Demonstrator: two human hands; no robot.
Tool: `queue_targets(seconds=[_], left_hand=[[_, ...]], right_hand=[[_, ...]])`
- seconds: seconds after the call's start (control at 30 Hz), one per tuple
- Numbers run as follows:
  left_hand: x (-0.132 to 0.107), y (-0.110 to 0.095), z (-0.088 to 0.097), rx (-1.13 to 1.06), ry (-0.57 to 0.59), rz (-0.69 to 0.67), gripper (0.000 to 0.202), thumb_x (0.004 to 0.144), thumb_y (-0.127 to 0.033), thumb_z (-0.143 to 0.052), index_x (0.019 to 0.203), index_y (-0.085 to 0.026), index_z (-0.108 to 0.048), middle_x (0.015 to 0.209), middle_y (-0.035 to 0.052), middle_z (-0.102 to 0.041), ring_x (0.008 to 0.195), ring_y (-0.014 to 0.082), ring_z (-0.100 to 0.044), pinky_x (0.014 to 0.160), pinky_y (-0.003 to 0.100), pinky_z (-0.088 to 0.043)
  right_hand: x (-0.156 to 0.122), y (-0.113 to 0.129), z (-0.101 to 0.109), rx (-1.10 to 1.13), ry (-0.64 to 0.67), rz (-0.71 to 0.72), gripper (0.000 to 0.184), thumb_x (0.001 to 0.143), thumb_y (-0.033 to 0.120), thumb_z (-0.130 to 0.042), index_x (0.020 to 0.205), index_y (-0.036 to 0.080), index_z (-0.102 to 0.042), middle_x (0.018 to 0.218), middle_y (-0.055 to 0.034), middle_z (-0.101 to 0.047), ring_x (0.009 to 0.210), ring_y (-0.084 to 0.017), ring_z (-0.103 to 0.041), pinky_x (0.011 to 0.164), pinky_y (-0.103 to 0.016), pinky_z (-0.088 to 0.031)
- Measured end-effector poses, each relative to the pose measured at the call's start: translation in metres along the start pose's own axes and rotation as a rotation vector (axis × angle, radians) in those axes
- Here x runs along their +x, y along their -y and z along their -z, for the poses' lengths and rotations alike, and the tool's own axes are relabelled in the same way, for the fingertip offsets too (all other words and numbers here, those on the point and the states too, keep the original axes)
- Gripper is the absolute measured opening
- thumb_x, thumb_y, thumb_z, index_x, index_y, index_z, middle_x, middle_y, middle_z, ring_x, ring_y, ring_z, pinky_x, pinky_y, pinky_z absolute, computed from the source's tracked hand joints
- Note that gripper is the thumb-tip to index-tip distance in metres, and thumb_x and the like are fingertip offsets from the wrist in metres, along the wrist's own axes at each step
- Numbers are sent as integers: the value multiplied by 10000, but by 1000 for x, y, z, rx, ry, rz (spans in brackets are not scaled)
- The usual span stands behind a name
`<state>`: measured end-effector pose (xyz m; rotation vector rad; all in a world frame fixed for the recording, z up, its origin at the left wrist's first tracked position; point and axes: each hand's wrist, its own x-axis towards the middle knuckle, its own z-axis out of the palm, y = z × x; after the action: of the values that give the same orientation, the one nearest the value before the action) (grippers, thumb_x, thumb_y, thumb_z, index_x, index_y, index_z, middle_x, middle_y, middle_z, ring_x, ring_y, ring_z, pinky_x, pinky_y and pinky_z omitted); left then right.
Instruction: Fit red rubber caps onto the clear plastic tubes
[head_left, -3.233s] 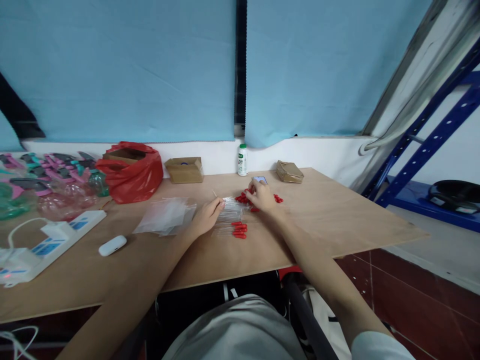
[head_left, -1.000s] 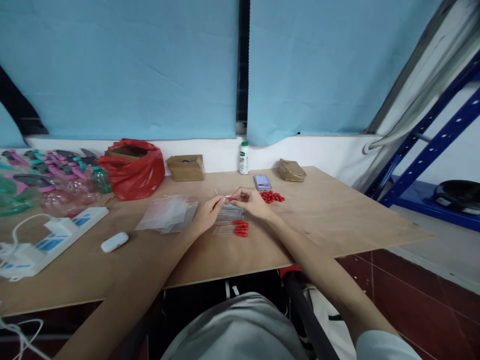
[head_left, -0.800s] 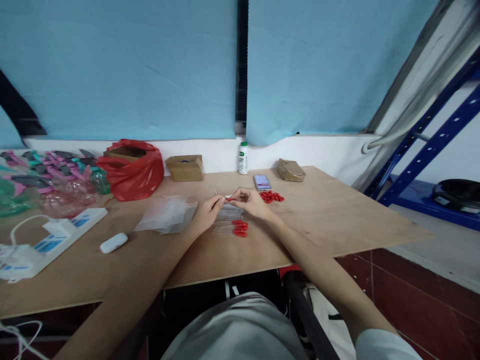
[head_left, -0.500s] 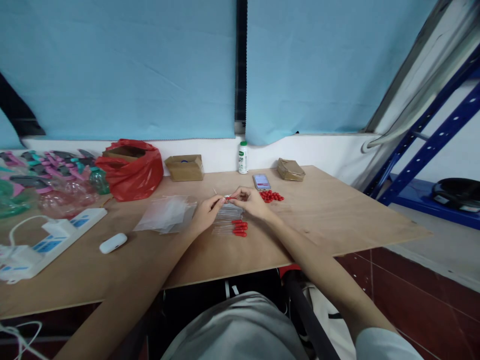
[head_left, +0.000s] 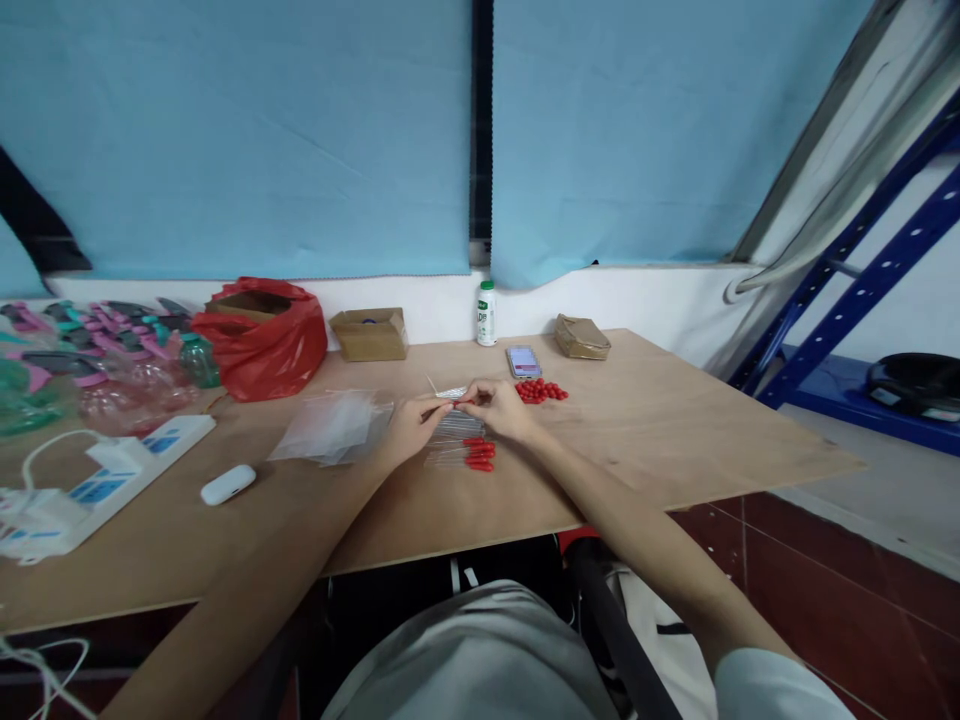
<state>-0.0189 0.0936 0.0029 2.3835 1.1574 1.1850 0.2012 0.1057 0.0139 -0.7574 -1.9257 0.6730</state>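
Note:
My left hand (head_left: 409,427) and my right hand (head_left: 501,408) meet over a row of thin clear tubes (head_left: 456,428) on the wooden table (head_left: 675,430). Both pinch the same clear tube, which has a small red cap at the fingertips. Several finished tubes with red caps (head_left: 477,460) lie just in front of my hands. A small heap of loose red caps (head_left: 541,391) sits to the right of my right hand, beside a phone (head_left: 523,361).
Clear plastic bags (head_left: 334,427) lie left of my hands. A red bag (head_left: 262,340), two brown boxes (head_left: 370,334), a white bottle (head_left: 487,314), a white case (head_left: 227,484) and a power strip (head_left: 105,480) are around. Blue shelving (head_left: 862,290) stands right.
My right hand came back from the red cap heap to meet my left hand. Since then both hands have stayed pinched together on one tube, shifting only slightly.

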Motion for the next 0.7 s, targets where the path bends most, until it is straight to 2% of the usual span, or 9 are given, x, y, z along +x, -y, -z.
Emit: queue_targets(seconds=[0.1, 0.2, 0.47, 0.7], left_hand=[[1, -4, 3, 51, -7, -8, 351, 1017, -414, -529, 1111, -211, -800, 888, 52, -745, 709, 164, -614, 648, 276, -434], [1, -11, 6, 108, -8, -37, 333, 1022, -392, -533, 1098, -215, -806, 804, 39, -693, 661, 147, -566, 638, 273, -409], [-1, -17, 9, 141, 32, -88, 320, 1033, -360, -518, 1082, -221, -803, 839, 44, -679, 710, 156, -578, 704, 285, -431], [1, -22, 10, 129, -36, -49, 378, 1048, -410, -480, 1068, -215, -804, 759, 27, -632, 669, 149, -554, 648, 279, -398]], right_hand=[[1, 1, 0, -13, -18, 7, 198, 866, 360, -729, 837, 164, -717, 803, -24, -715, 709, -153, -610, 699, -267, -466], [0, 3, 2, -45, -13, 27, 168, 867, 332, -725, 844, 166, -721, 810, -28, -724, 723, -161, -623, 715, -273, -467], [-2, 1, 1, -101, -5, 42, 158, 881, 331, -719, 848, 177, -735, 804, -22, -730, 728, -167, -634, 731, -281, -466], [-2, 12, 3, -40, -20, 58, 148, 887, 323, -705, 851, 180, -696, 811, -17, -722, 727, -158, -623, 711, -271, -460]])
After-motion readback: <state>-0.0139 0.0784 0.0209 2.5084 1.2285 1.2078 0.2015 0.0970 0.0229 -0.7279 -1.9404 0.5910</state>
